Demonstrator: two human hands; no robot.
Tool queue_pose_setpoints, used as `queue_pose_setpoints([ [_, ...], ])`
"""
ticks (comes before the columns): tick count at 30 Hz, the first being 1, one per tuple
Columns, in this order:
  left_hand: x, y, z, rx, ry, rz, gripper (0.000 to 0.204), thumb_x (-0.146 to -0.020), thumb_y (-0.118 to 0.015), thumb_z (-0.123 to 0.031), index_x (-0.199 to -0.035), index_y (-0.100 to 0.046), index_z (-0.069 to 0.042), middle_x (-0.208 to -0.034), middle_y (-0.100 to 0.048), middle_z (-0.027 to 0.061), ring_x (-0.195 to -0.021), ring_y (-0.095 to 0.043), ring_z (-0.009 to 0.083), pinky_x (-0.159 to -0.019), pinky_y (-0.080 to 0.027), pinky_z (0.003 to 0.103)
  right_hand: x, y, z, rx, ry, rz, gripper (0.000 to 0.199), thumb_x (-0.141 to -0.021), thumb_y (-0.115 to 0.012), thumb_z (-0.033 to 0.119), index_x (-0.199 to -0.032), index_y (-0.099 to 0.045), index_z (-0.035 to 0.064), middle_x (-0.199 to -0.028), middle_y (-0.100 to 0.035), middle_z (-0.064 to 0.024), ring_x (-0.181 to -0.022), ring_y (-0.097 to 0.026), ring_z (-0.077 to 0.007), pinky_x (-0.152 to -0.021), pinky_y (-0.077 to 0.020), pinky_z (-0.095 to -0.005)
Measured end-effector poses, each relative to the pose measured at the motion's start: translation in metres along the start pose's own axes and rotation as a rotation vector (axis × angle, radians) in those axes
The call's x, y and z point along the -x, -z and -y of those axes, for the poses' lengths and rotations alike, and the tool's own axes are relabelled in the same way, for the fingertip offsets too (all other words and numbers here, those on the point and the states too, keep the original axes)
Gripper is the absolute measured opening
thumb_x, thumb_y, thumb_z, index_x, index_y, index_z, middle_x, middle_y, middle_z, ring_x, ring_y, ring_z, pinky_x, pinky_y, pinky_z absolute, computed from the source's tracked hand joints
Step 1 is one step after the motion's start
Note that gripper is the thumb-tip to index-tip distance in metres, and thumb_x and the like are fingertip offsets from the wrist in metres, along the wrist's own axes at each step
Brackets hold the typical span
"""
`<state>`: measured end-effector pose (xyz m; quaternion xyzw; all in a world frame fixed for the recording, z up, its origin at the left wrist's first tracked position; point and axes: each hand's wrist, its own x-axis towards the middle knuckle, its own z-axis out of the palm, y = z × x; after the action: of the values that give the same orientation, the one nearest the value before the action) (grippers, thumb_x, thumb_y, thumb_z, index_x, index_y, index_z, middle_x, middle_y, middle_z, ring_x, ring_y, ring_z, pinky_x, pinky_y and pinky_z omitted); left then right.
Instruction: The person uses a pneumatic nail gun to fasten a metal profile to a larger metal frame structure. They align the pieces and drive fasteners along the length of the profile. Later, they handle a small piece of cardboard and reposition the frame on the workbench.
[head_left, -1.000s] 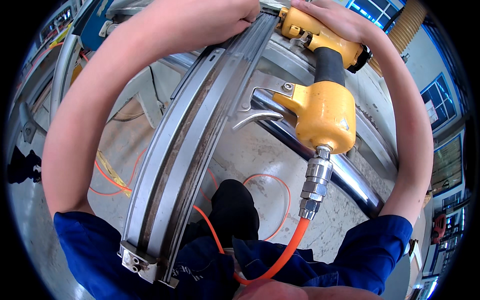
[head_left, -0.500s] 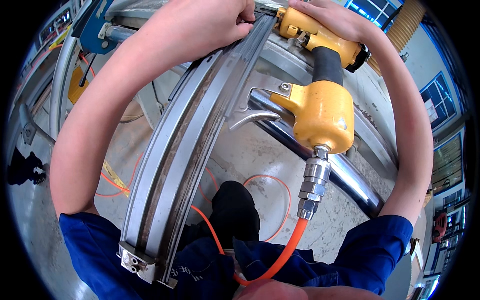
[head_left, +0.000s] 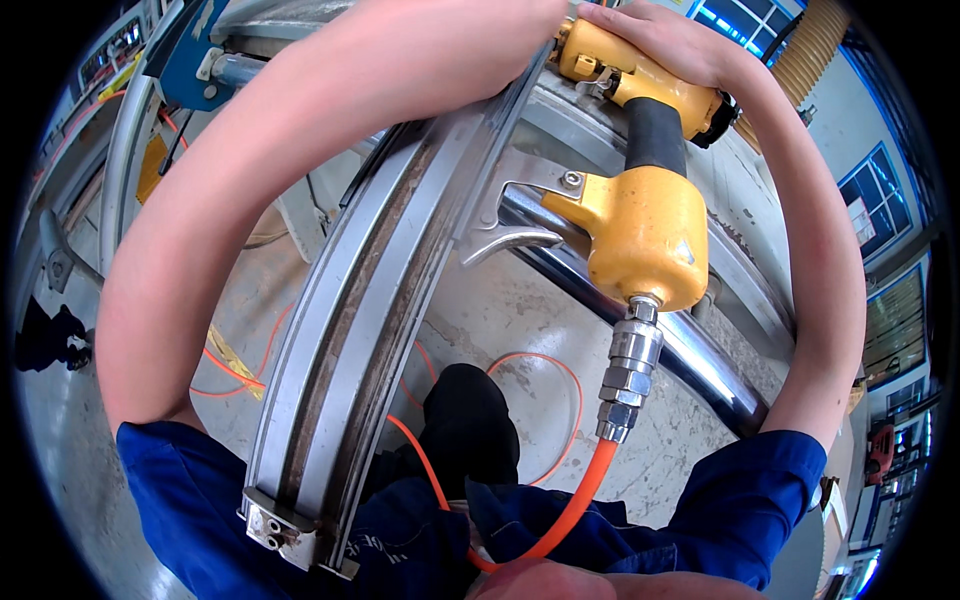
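Visibility: the left hand [head_left: 525, 45] lies across the far end of the long metal rail [head_left: 375, 270]. Its fingers are out of sight and the picture's edge crops it, so whether it is clamped on the rail cannot be determined. The right hand [head_left: 665, 45] lies against the far side of the yellow air tool [head_left: 650, 235], touching its barrel; one finger end shows, the others are concealed, and closure of the grip cannot be confirmed. The hands are apart, one on each side of the tool's far end. The junction of rail and barrel is obscured by the left hand. Contact between the tip of the trigger lever [head_left: 512, 242] and the rail cannot be established.

Position: the tool is right of centre, its barrel far and its metal coupling [head_left: 632, 365] near. The rail runs from far centre to near left, ending in an end bracket [head_left: 280, 530].

Count: two hands; two blue sleeves [head_left: 745, 490]; one tool with one black grip [head_left: 655, 135], one lever and one coupling; one rail with two bright strips; one end bracket with two round fasteners visible; one chrome tube [head_left: 690, 355], partly behind the tool; one thick orange hose [head_left: 575, 505] at the coupling, its course partly hidden near the clothing.
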<state>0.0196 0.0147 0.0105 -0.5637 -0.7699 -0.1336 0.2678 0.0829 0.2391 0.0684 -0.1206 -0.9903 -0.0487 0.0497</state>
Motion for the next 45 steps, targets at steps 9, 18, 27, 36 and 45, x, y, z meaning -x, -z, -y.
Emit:
queue_pose_setpoints([
  [9,-0.001,0.012,0.031,-0.088,-0.474,-0.005,0.011,-0.081,-0.062,0.000,-0.077,-0.070,0.007,-0.099,-0.071,0.0221,-0.090,-0.069,0.0378,-0.083,-0.057,0.042,0.002,0.000,0.001,0.006,-0.007,-0.020,0.082,-0.102,-0.036,0.068,-0.133,-0.064,-0.0032,-0.135,-0.064,-0.0274,-0.130,-0.057,-0.0412,-0.111,-0.0420,-0.0421],
  [18,0.000,0.020,0.039,-0.175,-0.495,0.040,0.011,-0.080,-0.064,-0.005,-0.075,-0.069,0.004,-0.087,-0.068,0.0188,-0.085,-0.069,0.0358,-0.079,-0.057,0.043,0.002,0.002,0.007,0.012,-0.022,0.002,0.083,-0.102,-0.035,0.069,-0.129,-0.066,-0.0033,-0.133,-0.065,-0.0274,-0.128,-0.059,-0.0412,-0.109,-0.0430,-0.0432],
  [27,0.011,0.009,0.017,0.039,-0.180,-0.006,0.013,-0.082,-0.062,-0.005,-0.080,-0.071,0.005,-0.090,-0.069,0.0227,-0.090,-0.069,0.0395,-0.085,-0.055,0.047,0.004,-0.001,0.000,0.001,-0.003,-0.024,0.082,-0.103,-0.035,0.067,-0.131,-0.065,-0.0043,-0.133,-0.064,-0.0284,-0.129,-0.058,-0.0416,-0.110,-0.0424,-0.0431],
  [36,0.009,0.001,0.010,-0.164,-0.227,-0.081,0.014,-0.083,-0.059,-0.002,-0.081,-0.071,0.005,-0.085,-0.070,0.0230,-0.079,-0.070,0.0405,-0.074,-0.057,0.046,-0.014,-0.014,-0.035,-0.001,0.036,-0.064,0.105,-0.090,-0.035,0.088,-0.139,-0.059,-0.0018,-0.119,-0.069,-0.0169,-0.102,-0.067,-0.0250,-0.094,-0.0491,-0.0346],
  [45,0.035,0.020,0.015,0.024,-0.136,-0.242,0.014,-0.088,-0.063,-0.006,-0.081,-0.071,0.003,-0.089,-0.068,0.0208,-0.086,-0.068,0.0366,-0.081,-0.055,0.043,0.004,-0.001,-0.002,0.015,0.021,-0.042,0.084,-0.102,-0.036,0.069,-0.135,-0.062,-0.0038,-0.138,-0.062,-0.0270,-0.132,-0.056,-0.0400,-0.113,-0.0407,-0.0411],
])
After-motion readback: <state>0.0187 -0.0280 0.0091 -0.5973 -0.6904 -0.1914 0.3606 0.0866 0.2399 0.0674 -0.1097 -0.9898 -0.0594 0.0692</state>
